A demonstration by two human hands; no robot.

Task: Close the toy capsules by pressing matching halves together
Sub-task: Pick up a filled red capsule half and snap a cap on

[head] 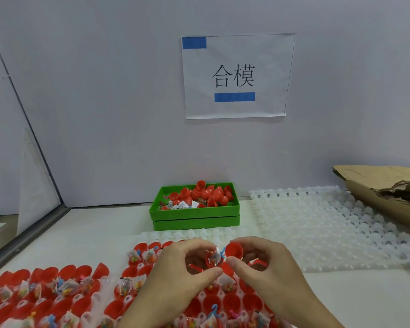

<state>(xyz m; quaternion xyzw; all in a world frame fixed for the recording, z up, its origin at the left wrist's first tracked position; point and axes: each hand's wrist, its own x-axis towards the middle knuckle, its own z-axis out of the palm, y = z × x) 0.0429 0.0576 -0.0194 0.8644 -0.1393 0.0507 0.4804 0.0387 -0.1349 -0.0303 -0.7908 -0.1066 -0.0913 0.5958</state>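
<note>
while both hands work just above the white moulded plastic tray (149, 235) at the near middle of the table, the left hand (175, 268) pinches a red plastic capsule half holding a small clear toy packet (212, 258) between its curled fingers and thumb, with a bit of blue toy sticking out at the top. the right hand (263, 263) grips an empty red plastic capsule half (234, 250) between thumb and curled fingers, its open side turned toward the filled half; the two halves sit just beside each other, and whether their rims already touch cannot be told. below the hands, that tray carries rows of open red capsule halves (232, 301), several with clear packets of coloured toys in them. to the left of that tray, a second cluster of red halves with toy packets (45, 290) fills the near left of the table. behind the tray, against the pale wall, a green plastic crate (194, 213) sits stacked on another green crate and holds a heap of loose red capsule halves (201, 192) and some packets. to the right of the tray lies an empty white moulded tray (329, 226), and beyond it a torn brown cardboard piece (376, 183) leans at the far right. above the green crate a white paper sign with black characters and blue tape strips (234, 75) is fixed to the wall.
</note>
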